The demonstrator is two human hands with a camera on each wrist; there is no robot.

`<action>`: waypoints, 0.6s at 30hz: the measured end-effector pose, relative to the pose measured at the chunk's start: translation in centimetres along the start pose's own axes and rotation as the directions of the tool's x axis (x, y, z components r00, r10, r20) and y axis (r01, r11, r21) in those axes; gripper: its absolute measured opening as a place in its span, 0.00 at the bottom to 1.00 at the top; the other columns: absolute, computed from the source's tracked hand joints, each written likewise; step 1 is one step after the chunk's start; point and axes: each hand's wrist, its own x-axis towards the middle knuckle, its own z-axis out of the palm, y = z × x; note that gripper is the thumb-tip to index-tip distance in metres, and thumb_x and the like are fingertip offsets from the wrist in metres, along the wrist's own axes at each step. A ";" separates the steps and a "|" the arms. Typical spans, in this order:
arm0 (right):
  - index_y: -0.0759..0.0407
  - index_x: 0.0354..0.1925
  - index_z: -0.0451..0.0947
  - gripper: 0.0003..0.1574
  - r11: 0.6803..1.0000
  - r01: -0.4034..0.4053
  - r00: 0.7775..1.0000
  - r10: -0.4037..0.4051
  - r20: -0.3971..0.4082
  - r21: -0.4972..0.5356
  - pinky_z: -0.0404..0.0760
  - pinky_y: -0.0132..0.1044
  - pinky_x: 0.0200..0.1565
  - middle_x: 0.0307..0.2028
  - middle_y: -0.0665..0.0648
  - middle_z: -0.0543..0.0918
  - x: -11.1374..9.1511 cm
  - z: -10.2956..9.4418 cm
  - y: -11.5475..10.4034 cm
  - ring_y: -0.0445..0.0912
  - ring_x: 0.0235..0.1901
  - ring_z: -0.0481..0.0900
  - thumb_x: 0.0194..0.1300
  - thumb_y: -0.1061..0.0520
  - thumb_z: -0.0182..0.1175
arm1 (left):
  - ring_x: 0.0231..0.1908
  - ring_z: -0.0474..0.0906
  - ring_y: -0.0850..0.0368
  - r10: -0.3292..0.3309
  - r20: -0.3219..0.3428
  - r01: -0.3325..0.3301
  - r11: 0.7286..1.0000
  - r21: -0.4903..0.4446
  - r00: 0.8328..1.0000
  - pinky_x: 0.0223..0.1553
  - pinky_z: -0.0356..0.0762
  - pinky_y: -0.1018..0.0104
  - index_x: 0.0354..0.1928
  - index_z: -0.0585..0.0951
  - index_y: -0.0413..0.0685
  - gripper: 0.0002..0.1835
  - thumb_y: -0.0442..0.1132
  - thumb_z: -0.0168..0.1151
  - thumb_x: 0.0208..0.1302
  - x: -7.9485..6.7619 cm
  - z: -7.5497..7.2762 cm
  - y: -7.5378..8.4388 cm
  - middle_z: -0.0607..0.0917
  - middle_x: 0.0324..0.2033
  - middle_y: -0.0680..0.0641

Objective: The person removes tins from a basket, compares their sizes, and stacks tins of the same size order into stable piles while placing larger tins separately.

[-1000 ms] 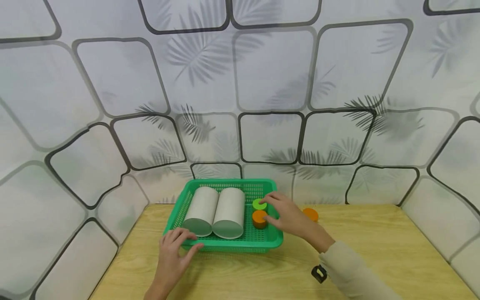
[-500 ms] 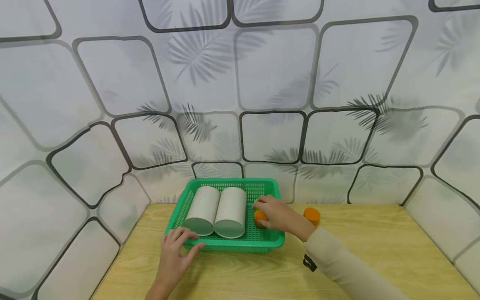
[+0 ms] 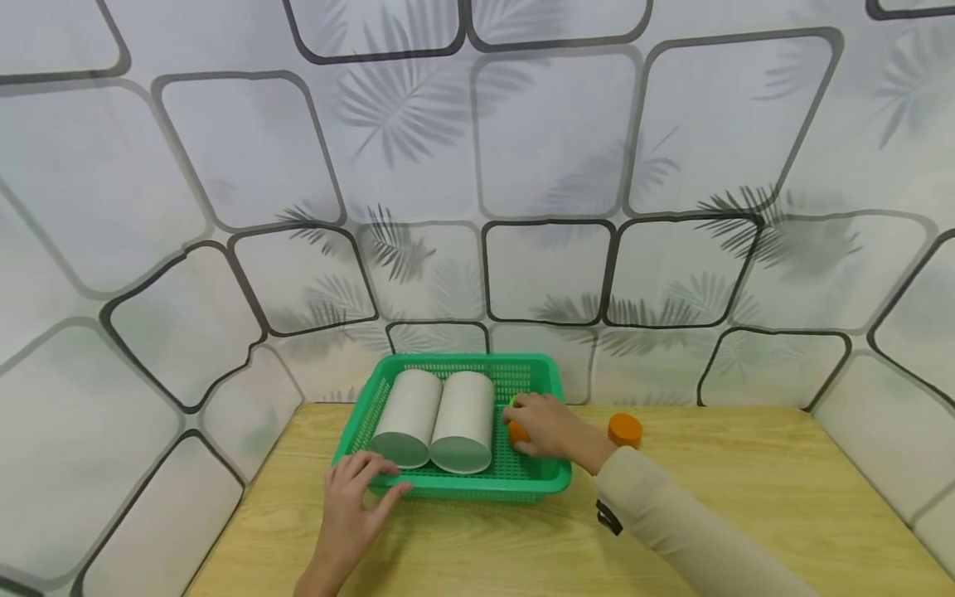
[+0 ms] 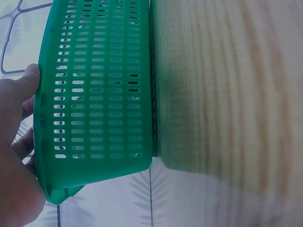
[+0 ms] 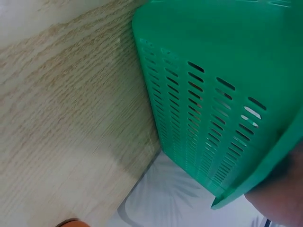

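Note:
A green plastic basket (image 3: 485, 482) with slotted sides stands on the table, holding two white cylinders (image 3: 414, 406) lying side by side. My left hand (image 3: 351, 506) grips the basket's front rim near its left corner; in the left wrist view its thumb and fingers lie on either side of that rim. Inside the basket on the right, my right hand (image 3: 550, 427) grips a short orange cylinder (image 3: 518, 433), its fingers over the top and thumb at the near side. A bright green round piece (image 3: 515, 401) peeks out behind those fingers, mostly hidden.
Another short orange cylinder (image 3: 625, 429) stands on the wooden table (image 3: 716, 481), right of the basket. A patterned white backdrop (image 3: 552, 274) rises behind the table and at both sides. The right wrist view shows the basket's slotted outer wall (image 5: 203, 104).
My right hand has moved left and down into the basket and closed its fingers over the orange cylinder, covering most of the green piece. The left hand has stayed at the rim.

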 end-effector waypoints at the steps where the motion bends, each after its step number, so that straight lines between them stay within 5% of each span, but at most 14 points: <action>1: 0.53 0.54 0.82 0.22 1.000 -0.005 1.000 0.005 0.015 -0.009 0.78 0.55 0.50 0.50 0.57 0.81 0.1 0.1 0.0 0.54 0.48 0.79 0.64 0.51 0.74 | 0.38 0.70 0.57 0.000 0.001 0.000 1.000 -0.001 1.000 0.48 0.59 0.52 0.34 0.84 0.51 0.16 0.38 0.83 0.44 0.0 0.0 0.0 0.81 0.35 0.57; 18: 0.47 0.53 0.85 0.16 0.991 -0.032 0.992 0.048 0.113 -0.133 0.69 0.45 0.37 0.46 0.53 0.79 1.4 1.1 -0.2 0.51 0.38 0.75 0.67 0.58 0.69 | 0.38 0.70 0.58 0.012 -0.011 -0.012 1.000 0.004 1.000 0.49 0.59 0.52 0.34 0.84 0.54 0.16 0.39 0.84 0.45 -0.1 0.0 -0.1 0.81 0.36 0.59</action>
